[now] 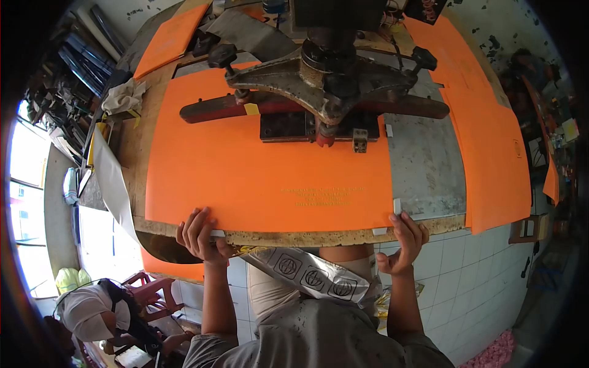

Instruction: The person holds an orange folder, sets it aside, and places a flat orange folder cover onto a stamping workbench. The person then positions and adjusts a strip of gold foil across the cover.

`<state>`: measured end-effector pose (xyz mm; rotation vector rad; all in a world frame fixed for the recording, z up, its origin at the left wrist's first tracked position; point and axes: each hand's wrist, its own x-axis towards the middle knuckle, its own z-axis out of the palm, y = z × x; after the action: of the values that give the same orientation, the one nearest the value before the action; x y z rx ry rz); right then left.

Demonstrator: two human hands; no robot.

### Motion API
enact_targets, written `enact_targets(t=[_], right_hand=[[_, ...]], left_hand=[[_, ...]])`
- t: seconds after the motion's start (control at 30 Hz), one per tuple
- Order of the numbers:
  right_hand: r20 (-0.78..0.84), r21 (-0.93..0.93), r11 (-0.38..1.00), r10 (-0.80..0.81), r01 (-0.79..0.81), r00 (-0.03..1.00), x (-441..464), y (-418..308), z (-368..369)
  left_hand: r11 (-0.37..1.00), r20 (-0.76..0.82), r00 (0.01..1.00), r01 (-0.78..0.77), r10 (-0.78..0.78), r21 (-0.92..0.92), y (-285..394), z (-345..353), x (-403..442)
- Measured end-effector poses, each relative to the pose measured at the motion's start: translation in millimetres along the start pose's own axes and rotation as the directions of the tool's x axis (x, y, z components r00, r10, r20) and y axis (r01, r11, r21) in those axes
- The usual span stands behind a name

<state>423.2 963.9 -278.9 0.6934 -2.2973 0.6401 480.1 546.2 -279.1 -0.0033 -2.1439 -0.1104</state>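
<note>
A large orange sheet (257, 178) lies flat beneath a dark metal press head (325, 80). Small gold lettering (322, 196) shows on its front right part. At the sheet's front left edge, my left hand (202, 238) rests with fingers stretched over the edge, beside a small white block (217, 233). My right hand (405, 244) is at the front right corner, its fingers apart and its thumb below the board edge. Its fingertips are close to an upright white block (397, 207); whether they touch it or the sheet I cannot tell. Another white block (380, 231) sits at the front edge.
Orange sheets lie in stacks to the right (491, 153) and back left (172, 40). A grey metal plate (429, 172) shows beside the sheet. Silver patterned foil (313, 279) lies across my lap. Another person (92, 310) bends near a red stool (156, 294) at lower left.
</note>
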Motion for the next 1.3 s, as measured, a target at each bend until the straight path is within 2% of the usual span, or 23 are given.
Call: enact_targets(t=[0.43, 0.73, 0.83, 0.93, 1.03, 1.07, 1.2, 1.3], right_hand=[[-0.064, -0.091, 0.993, -0.083, 0.077, 0.995, -7, 8, 9], [-0.045, -0.095, 0.994, -0.064, 0.06, 0.997, -9, 7, 8], [-0.025, -0.103, 0.988, -0.114, 0.111, 0.993, -11, 11, 6], [0.033, -0.031, 0.999, -0.044, 0.045, 0.998, -7, 6, -2], [0.017, 0.16, 0.985, 0.057, -0.059, 0.998, -7, 0, -11], [-0.04, 0.219, 0.973, 0.081, -0.07, 0.996, -4, -4, -14], [-0.097, 0.15, 0.984, 0.113, -0.098, 0.989, -32, -20, -32], [0.158, 0.282, 0.948, 0.109, -0.15, 0.981, -57, -33, -40]], left_hand=[[0.999, 0.025, 0.998, 0.05, -0.05, 0.008, -4, 1, -11], [0.999, 0.023, 0.999, 0.048, -0.048, 0.013, -6, 1, -14], [0.999, 0.025, 0.998, 0.052, -0.052, 0.001, -6, 1, -14], [0.998, 0.019, 0.998, 0.054, -0.055, 0.009, -3, 1, -9], [0.999, 0.028, 0.999, 0.046, -0.046, -0.027, 1, -2, 0], [0.994, 0.037, 0.998, 0.048, -0.044, -0.102, -1, -5, -1], [0.959, 0.002, 0.985, 0.17, -0.174, -0.229, -2, -25, -15], [0.915, -0.075, 0.923, 0.359, -0.377, -0.186, -18, -43, -53]])
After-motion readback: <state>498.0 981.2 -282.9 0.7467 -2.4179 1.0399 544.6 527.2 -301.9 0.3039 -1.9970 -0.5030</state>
